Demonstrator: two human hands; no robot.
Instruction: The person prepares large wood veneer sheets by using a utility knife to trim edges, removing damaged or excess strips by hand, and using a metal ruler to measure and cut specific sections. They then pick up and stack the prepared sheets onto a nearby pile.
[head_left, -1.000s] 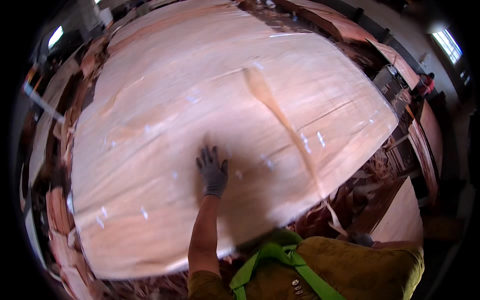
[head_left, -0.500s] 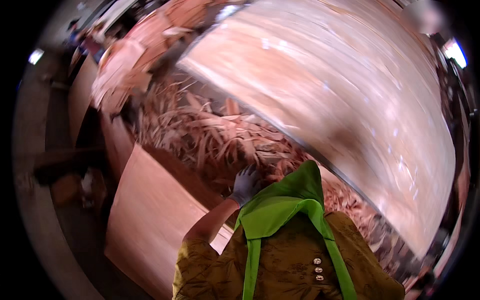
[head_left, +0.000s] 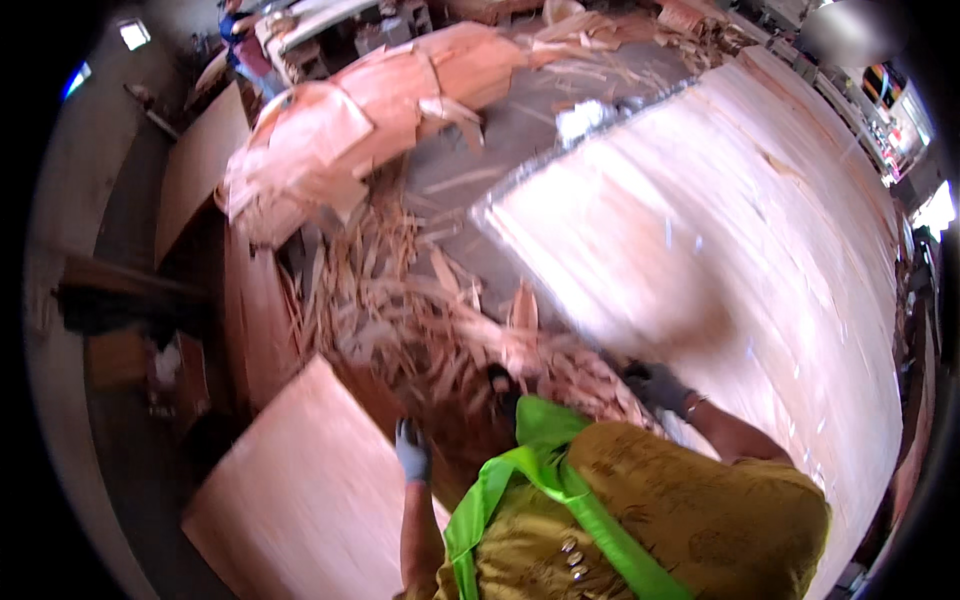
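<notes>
My left hand [head_left: 412,452], in a pale grey glove, is at the inner edge of a wood veneer sheet [head_left: 300,480] on the left. Its fingers look stretched out, and I see nothing held in them. My right hand [head_left: 655,386], in a darker glove, reaches to the near left edge of a large pile of pale veneer sheets [head_left: 810,270]. Blur hides its fingers, so a grip on that edge cannot be made out. Between the hands lie many torn veneer strips [head_left: 440,320] on the floor.
Reddish veneer pieces [head_left: 390,90] are heaped at the far left. Another board [head_left: 200,170] leans near the left wall. A person [head_left: 245,45] stands at the back left beside a table [head_left: 325,22]. A white crumpled thing [head_left: 585,120] lies by the large pile's far corner.
The view has swung, showing more of the far floor. My left hand has moved from over the strips to the left sheet's edge. My right hand has come into sight at the large pile.
</notes>
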